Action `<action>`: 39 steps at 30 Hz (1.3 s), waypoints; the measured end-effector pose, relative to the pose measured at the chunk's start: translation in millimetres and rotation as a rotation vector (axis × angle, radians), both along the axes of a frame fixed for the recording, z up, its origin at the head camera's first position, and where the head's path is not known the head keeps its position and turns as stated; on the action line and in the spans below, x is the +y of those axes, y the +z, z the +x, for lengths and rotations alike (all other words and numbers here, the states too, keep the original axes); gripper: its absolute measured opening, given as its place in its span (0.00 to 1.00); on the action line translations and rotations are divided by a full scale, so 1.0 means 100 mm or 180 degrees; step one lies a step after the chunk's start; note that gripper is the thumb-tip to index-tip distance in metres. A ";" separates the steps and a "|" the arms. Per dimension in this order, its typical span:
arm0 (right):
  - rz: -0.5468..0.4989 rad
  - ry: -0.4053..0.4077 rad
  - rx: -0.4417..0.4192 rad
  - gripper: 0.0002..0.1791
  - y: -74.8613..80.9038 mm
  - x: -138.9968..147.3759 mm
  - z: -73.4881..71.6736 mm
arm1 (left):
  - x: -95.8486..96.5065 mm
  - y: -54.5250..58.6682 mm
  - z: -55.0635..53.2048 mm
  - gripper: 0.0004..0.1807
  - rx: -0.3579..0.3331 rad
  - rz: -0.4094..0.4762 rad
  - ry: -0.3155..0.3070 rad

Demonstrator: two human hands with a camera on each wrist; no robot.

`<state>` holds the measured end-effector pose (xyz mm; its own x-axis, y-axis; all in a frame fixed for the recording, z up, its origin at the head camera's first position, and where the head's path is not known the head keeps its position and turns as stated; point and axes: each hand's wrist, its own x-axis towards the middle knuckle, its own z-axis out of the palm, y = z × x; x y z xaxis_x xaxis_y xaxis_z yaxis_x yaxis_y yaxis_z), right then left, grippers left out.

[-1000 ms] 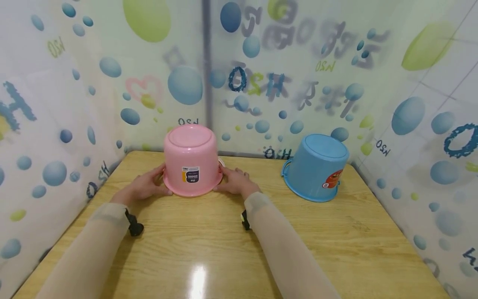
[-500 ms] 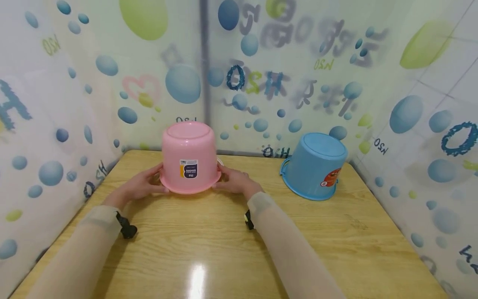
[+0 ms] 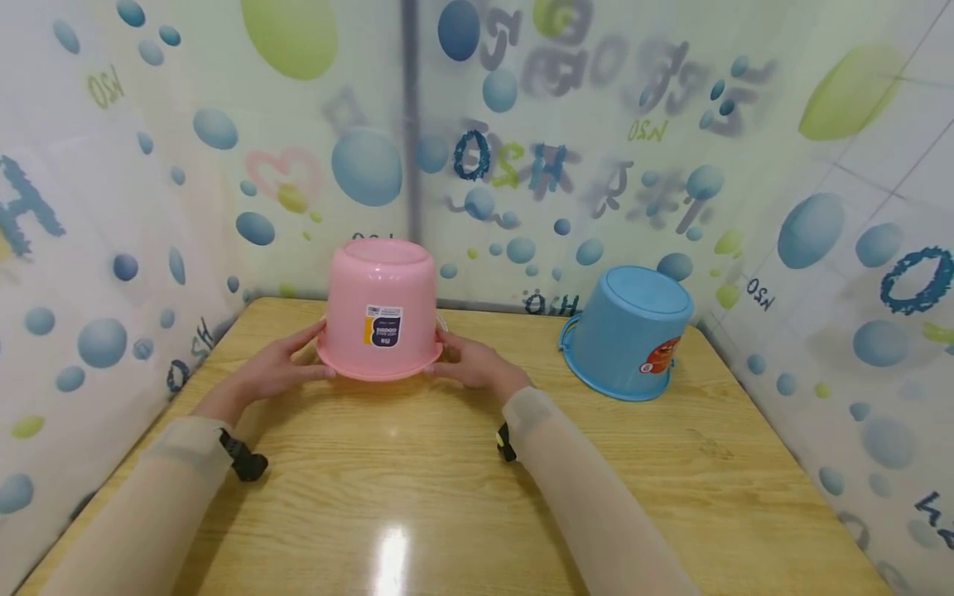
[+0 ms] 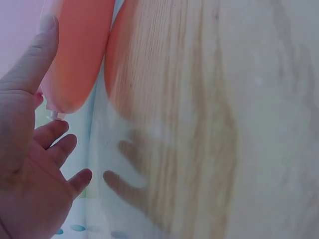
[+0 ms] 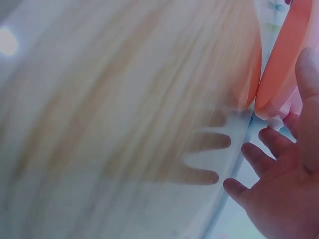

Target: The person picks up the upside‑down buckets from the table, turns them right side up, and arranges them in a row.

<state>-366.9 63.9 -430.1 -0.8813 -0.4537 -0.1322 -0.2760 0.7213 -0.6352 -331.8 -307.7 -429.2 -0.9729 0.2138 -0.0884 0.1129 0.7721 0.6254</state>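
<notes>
Pink bucket point(image 3: 383, 308), upside down with a label facing the camera, sits between both hands just above the wooden surface point(image 3: 447, 480), near its far left edge. Left hand point(image 3: 272, 372) and right hand point(image 3: 477, 364) grip its rim from opposite sides, thumbs against the flange. A blue bucket point(image 3: 629, 331), also inverted and tilted, rests well apart to the right.
</notes>
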 end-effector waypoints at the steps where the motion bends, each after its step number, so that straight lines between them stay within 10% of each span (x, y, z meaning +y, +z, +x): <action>1: -0.0001 0.0006 0.0010 0.50 0.00 0.01 0.00 | 0.00 0.01 0.00 0.63 0.0014 0.0000 -0.0006; 39: -0.0239 -0.0274 0.0390 0.43 0.21 0.22 0.21 | 0.23 0.16 0.24 0.41 0.0627 0.0848 0.0040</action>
